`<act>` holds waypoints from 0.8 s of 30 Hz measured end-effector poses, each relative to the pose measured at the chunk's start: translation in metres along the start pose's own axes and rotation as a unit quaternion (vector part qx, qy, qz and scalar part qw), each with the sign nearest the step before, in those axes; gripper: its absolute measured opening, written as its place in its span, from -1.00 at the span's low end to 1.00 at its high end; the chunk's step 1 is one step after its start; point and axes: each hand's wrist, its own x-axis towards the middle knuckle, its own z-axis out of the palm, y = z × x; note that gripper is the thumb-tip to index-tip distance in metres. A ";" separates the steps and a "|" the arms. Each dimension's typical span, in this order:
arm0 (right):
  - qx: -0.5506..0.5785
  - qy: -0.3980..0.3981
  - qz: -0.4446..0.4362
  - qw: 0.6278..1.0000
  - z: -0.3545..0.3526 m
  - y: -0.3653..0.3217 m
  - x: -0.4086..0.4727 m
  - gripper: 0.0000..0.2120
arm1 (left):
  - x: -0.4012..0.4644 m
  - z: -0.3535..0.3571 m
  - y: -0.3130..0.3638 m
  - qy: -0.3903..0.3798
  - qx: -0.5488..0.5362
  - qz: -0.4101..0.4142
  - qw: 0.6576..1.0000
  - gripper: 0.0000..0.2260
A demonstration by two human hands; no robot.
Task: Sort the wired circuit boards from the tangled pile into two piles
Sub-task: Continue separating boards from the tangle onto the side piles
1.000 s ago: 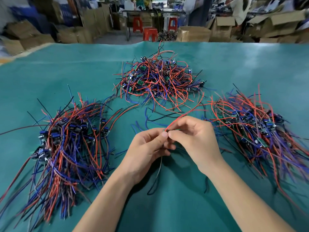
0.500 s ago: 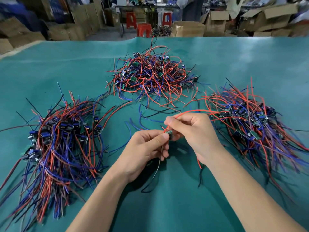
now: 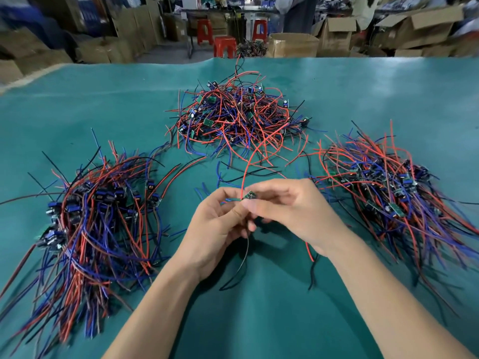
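Left hand (image 3: 215,229) and right hand (image 3: 290,211) pinch 1 circuit board (image 3: 250,196) between 3 piles

Both forearms reach in from the lower edge, bare, converging above the table's middle. Left hand (image 3: 217,226): back toward the camera, thumb and forefinger raised and pinching, the other fingers curled beneath. Right hand (image 3: 290,211): back up, fingers bent leftward, its fingertips (image 3: 252,204) meeting those of the left hand in a shared pinch. The wrists stand apart, the fingertips touching.
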 end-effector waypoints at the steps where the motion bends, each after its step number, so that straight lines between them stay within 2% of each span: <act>1: 0.004 -0.014 -0.022 1.000 0.004 0.001 0.000 -0.89 | 0.000 -0.001 0.000 0.007 0.000 0.001 1.000 -0.82; 5: 0.005 0.028 -0.038 0.999 -0.002 -0.001 0.000 -0.90 | 0.000 0.001 -0.002 0.004 -0.015 -0.010 1.000 -0.84; 9: -0.061 0.011 -0.064 0.996 -0.010 -0.005 -0.002 -0.90 | 0.004 0.004 0.003 0.014 -0.033 -0.070 0.997 -0.63; 11: -0.107 0.010 -0.078 0.991 -0.007 -0.007 -0.002 -0.87 | 0.005 0.003 0.004 0.023 -0.054 -0.087 0.994 -0.58; 13: -0.139 0.002 -0.080 0.987 -0.003 -0.008 -0.003 -0.83 | 0.005 0.003 0.003 0.024 -0.051 -0.091 0.994 -0.61; 16: -0.166 -0.003 -0.083 0.983 -0.004 -0.009 -0.003 -0.80 | 0.001 -0.001 0.001 -0.016 -0.037 -0.065 0.997 -0.74; 18: -0.129 -0.002 -0.080 0.988 -0.006 -0.011 -0.003 -0.85 | -0.001 -0.002 0.002 -0.041 -0.055 -0.064 0.996 -0.84; 20: -0.055 0.006 -0.064 0.996 -0.008 -0.012 -0.002 -0.92 | -0.002 -0.002 0.004 -0.046 -0.064 -0.067 0.995 -0.79; 22: -0.031 0.029 -0.049 0.998 -0.009 -0.011 -0.002 -0.93 | -0.002 0.000 0.004 -0.029 -0.051 -0.061 0.996 -0.79; 24: -0.032 0.039 -0.046 0.998 -0.008 -0.009 -0.002 -0.94 | -0.002 0.002 0.004 -0.007 -0.014 -0.048 0.999 -0.88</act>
